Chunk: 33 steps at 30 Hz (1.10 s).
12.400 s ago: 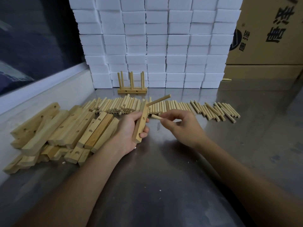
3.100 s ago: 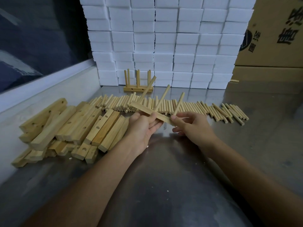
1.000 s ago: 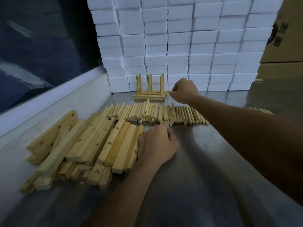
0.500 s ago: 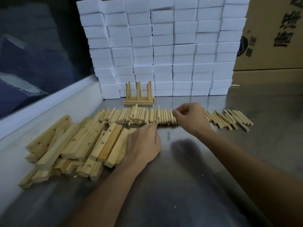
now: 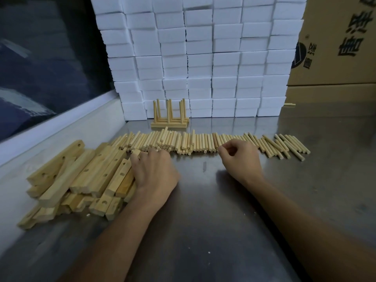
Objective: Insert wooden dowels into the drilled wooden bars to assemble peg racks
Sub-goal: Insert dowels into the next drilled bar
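since the right hand (image 5: pixel 240 159) came back from the far edge of the desk (image 5: pixel 213 210), the finished racks (image 5: pixel 169 117) sit together against the white block stack (image 5: pixel 193 58), pegs upright. that reads as one unit done and a fresh cycle opening.

left hand (image 5: pixel 154 171): palm down on the right end of the drilled bar pile (image 5: pixel 81 176), fingers curled over the end of a bar. a half second ago it lay a little nearer; now it has reached the bar top. whether the bar is properly gripped i cannot tell, since the fingertips are hidden behind the knuckles.

right hand: fingers curled at the near ends of the dowel row (image 5: pixel 203 142), thumb and forefinger pinched together. looks like it is picking one dowel, but the dowel itself is not plainly seen in the pinch.

dowels lie side by side in a long row across the desk, between the hands and the racks. bars are heaped loosely at the left, holes showing, some overlapping.

edges and room: raised white ledge (image 5: pixel 61 127) runs close along the left of the bar pile; cardboard box (image 5: pixel 335 47) blocks the far right. the bare steel in front of both hands is the open working room, likely enough for turning a bar upright. lifting a bar could drag its neighbours.
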Each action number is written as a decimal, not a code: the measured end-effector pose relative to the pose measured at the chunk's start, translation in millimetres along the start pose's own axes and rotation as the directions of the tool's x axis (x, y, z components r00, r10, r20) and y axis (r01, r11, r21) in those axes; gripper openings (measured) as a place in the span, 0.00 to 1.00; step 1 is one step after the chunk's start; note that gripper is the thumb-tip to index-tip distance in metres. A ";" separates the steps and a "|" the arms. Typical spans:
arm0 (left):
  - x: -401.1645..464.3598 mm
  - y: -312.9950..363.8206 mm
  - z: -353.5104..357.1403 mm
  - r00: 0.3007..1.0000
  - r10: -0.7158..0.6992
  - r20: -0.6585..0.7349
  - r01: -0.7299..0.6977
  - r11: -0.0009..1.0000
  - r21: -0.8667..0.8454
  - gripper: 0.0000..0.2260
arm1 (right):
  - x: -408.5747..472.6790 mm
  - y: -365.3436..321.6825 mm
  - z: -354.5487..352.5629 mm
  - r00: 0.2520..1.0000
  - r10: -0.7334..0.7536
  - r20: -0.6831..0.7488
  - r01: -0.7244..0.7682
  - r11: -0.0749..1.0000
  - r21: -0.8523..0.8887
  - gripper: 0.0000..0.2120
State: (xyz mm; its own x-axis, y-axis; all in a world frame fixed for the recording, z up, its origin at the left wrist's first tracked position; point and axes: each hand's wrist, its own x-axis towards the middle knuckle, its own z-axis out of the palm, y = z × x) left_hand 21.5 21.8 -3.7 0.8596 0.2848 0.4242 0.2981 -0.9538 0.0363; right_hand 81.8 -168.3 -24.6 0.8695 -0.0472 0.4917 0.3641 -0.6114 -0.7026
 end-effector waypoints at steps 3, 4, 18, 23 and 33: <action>-0.5 0.9 -0.6 1.000 0.025 0.017 -0.025 1.000 0.010 0.08 | 2.3 2.4 -0.8 0.998 0.061 -0.010 -0.060 0.997 0.050 0.06; -1.1 1.5 -0.2 0.998 0.053 0.020 -0.054 0.998 0.023 0.05 | 3.0 2.7 -1.1 0.997 0.082 -0.012 -0.081 0.994 0.070 0.06; -6.0 7.9 12.6 0.956 0.288 0.058 -0.255 0.911 -0.324 0.22 | 4.4 2.3 -0.9 0.991 0.136 0.005 -0.136 0.984 0.112 0.08; 2.1 14.9 10.6 0.990 0.062 0.127 0.076 0.524 -0.848 0.18 | 4.5 3.3 -0.3 0.984 0.166 0.062 -0.170 0.982 0.081 0.05; 7.8 4.8 4.5 0.773 0.233 0.590 0.623 -0.453 -0.637 0.10 | 4.1 2.5 -1.5 0.980 0.171 0.100 -0.180 0.980 0.086 0.04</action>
State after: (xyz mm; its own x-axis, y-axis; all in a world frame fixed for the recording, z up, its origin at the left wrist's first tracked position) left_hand 31.5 19.9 -4.3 0.9787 0.0543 -0.1980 0.1364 0.5488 0.8248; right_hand 85.8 -171.1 -23.6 0.9478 -0.0717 0.3106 0.2295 -0.5227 -0.8211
